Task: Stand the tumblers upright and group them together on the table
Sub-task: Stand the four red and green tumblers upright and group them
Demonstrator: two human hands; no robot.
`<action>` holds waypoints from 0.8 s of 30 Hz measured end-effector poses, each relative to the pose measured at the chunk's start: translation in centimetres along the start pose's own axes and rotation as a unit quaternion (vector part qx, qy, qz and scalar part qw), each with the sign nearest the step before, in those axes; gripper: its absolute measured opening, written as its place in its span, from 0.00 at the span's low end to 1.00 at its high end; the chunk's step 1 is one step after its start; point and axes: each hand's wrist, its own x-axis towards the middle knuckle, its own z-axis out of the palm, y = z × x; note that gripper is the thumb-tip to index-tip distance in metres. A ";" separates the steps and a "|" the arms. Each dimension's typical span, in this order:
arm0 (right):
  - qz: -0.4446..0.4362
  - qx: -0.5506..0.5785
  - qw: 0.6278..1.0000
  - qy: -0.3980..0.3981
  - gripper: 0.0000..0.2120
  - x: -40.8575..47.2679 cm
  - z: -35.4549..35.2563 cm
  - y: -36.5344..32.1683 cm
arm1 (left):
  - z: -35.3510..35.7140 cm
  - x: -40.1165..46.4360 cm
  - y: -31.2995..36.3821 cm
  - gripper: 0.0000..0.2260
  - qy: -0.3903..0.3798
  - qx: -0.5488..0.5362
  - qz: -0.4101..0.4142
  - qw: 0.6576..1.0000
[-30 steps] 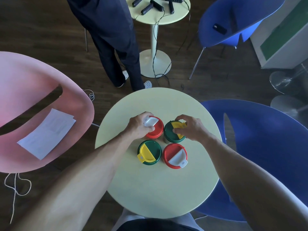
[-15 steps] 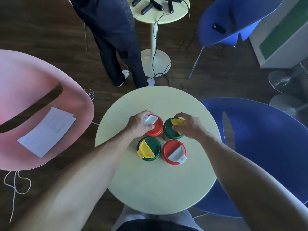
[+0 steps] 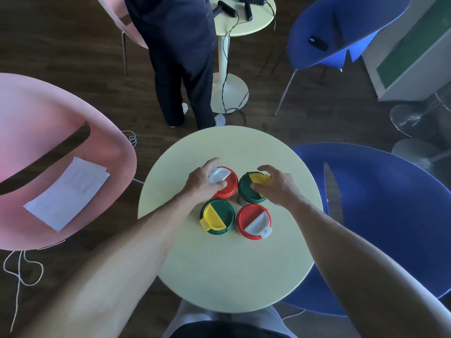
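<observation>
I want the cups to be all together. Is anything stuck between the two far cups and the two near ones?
Nothing visible is. The far red-lid tumbler and far green-lid tumbler stand right behind the near green-lid tumbler and near red-lid tumbler.

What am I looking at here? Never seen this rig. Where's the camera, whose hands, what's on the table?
There is no robot here. A person wears one wide-angle camera on the head, so the single view looks forward and down along both forearms.

On the round pale table stand four tumblers, upright and close together in a square, seen from above by their lids. The far left tumbler has a red lid with a white flap; the left hand grips it over the top. The far right tumbler has a green lid with a yellow flap; the right hand curls round it. The near left tumbler, green and yellow, and the near right tumbler, red and white, are untouched.

Around the table: a pink chair with a sheet of paper, blue chairs, and another person standing by a second table.
</observation>
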 end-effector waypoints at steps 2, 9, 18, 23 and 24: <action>-0.009 0.018 0.999 0.041 0.29 -0.7 0.2 0.5 | 0.1 -1.1 -0.4 0.34 0.045 -0.036 -0.018 0.998; -0.022 0.152 0.980 0.130 0.42 -8.0 2.1 3.5 | 1.8 -8.6 -4.7 0.51 0.068 -0.119 -0.014 0.990; -0.052 0.082 0.993 0.068 0.49 -11.4 6.9 4.1 | 5.0 -10.1 -5.0 0.49 0.057 -0.035 0.011 0.998; -0.044 0.092 0.991 0.091 0.44 -11.0 7.1 3.7 | 5.1 -10.2 -4.7 0.43 0.085 -0.048 -0.011 0.995; -0.044 0.094 0.990 0.092 0.43 -10.9 7.1 3.6 | 5.1 -10.2 -4.7 0.42 0.088 -0.053 -0.009 0.995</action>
